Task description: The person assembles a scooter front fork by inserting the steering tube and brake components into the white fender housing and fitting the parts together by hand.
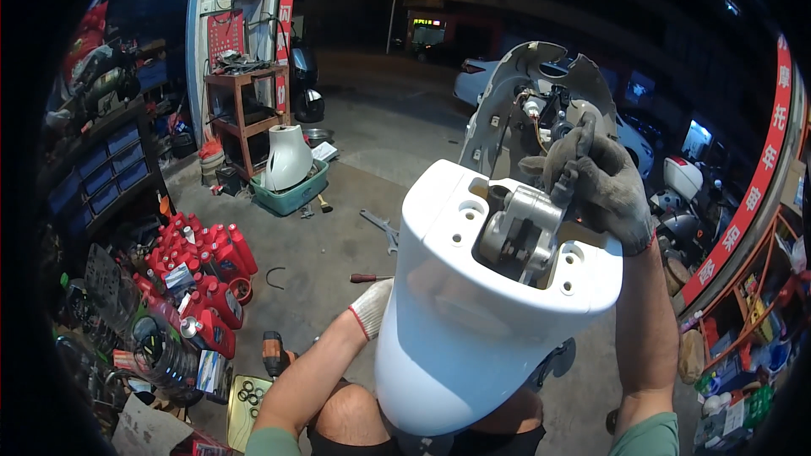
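Observation:
A large white plastic scooter body panel (pixel 431 346) fills the lower centre, with a steel clamp mechanism (pixel 524 228) in its open top. My right hand (pixel 604 190), in a dirty grey glove, is at the upper right of this mechanism, fingers curled round something I cannot make out. My left hand (pixel 373 304), in a white knit glove, is at the panel's left side, its fingers hidden behind it. Beyond stands an open pale front cowl (pixel 490 118) with exposed wires.
A green tub (pixel 287 194) holds a white cover. Spanners (pixel 380 228), a screwdriver (pixel 365 278) and a drill (pixel 274 355) lie on the floor. Several red bottles (pixel 220 321) stand left; a cluttered rack (pixel 743 312) is right. A wooden stand (pixel 245 80) and parked vehicles are behind.

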`<action>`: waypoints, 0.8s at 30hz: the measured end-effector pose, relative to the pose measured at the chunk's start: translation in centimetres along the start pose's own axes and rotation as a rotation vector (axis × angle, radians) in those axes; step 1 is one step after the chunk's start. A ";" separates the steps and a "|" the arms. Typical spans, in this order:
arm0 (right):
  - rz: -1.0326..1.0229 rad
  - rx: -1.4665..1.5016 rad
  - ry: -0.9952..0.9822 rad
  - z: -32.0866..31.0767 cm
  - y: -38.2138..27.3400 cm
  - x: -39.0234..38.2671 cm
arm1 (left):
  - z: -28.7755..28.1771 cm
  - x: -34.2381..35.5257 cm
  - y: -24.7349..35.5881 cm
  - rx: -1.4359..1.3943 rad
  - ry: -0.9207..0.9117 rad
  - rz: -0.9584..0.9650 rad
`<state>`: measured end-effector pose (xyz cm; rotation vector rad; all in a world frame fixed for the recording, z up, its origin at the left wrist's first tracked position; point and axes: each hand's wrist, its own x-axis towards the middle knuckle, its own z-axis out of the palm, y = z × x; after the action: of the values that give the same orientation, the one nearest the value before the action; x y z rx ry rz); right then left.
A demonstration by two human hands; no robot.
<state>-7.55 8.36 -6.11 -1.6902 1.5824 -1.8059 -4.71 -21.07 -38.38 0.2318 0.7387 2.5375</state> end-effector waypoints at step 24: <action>0.457 -0.924 0.051 3.1 -7.1 -2.4 | 4.7 0.0 0.3 0.030 0.316 0.099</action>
<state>-0.78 11.30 -2.76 -1.3285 2.7924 -0.9267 -3.44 -19.11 -34.29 -0.1309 0.9035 2.6919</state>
